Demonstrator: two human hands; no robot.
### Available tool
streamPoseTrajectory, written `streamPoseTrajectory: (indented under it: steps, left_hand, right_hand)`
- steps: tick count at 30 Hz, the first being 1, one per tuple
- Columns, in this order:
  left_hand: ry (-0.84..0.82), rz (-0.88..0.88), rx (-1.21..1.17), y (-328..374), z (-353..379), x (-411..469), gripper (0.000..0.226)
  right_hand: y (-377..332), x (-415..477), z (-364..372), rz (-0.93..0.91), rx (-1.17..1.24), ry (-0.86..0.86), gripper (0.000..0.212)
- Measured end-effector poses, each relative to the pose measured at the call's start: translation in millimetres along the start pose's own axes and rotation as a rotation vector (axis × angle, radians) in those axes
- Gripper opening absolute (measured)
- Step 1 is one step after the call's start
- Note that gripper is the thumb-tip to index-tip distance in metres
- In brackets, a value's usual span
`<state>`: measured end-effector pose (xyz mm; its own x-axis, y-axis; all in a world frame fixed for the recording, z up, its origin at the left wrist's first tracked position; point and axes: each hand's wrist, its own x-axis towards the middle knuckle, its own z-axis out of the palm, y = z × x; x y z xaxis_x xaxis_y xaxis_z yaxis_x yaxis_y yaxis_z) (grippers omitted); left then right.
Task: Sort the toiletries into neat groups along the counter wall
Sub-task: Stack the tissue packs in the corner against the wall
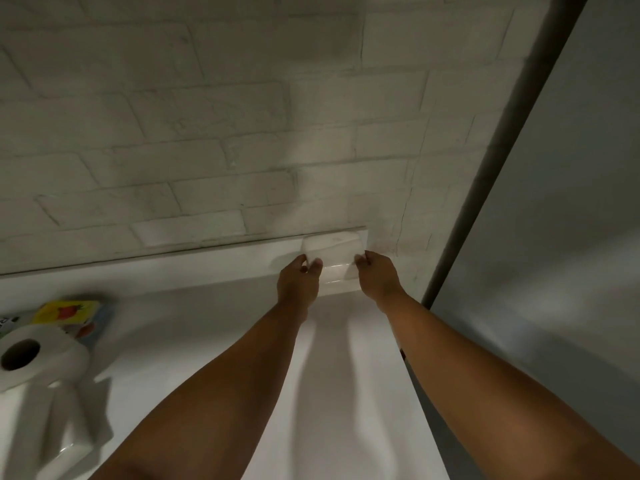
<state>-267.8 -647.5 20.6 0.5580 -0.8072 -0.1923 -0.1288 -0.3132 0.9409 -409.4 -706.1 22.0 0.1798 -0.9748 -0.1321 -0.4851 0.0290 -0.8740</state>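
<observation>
A white plastic-wrapped pack (334,258), maybe tissues, sits at the far right end of the white counter (207,306), against the tiled wall (207,133). My left hand (298,282) grips its left side with curled fingers. My right hand (375,275) pinches its right side. Both arms reach forward across the counter. A toilet paper roll (38,355) lies at the left edge, with a yellow carton (67,311) bearing red fruit art behind it.
A grey pipe (502,150) runs diagonally beside a grey panel (571,237) just right of the counter's end. A second wrapped white item (65,427) lies below the roll at the lower left.
</observation>
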Motion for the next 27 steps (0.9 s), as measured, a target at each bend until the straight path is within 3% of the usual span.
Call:
streamPoseTrajectory:
  steps: [3,6,10,13,17,21,27]
  left_hand:
    - [-0.005,-0.048,-0.006,6.3,-8.4,-2.4,0.06]
    - [0.01,-0.023,-0.005,8.4,-20.7,-9.0,0.056]
    - [0.027,0.112,0.046,9.9,-46.0,-37.3,0.043]
    - [0.045,0.159,0.053,4.5,-88.6,-67.1,0.033]
    - [0.075,0.222,0.069,-3.0,-126.4,-98.7,0.021]
    - [0.105,0.263,0.036,-27.4,-187.1,-131.5,0.019]
    - [0.174,0.216,0.064,-73.8,-292.0,-171.2,0.018]
  right_hand:
    - [-0.4,-4.5,-1.2,0.016,-0.002,0.006,0.041]
    - [-5.3,-23.4,-6.2,0.004,-0.002,0.083,0.056]
    - [-11.0,-55.1,-2.9,-0.175,-0.07,0.251,0.055]
    - [-29.1,-92.1,21.9,-0.327,-0.081,0.272,0.051]
    - [-48.4,-129.4,41.9,-0.432,-0.008,0.206,0.043]
    - [-66.7,-176.8,88.4,-0.466,0.038,0.023,0.039]
    - [-90.4,-254.6,173.8,-0.361,0.117,-0.197,0.035]
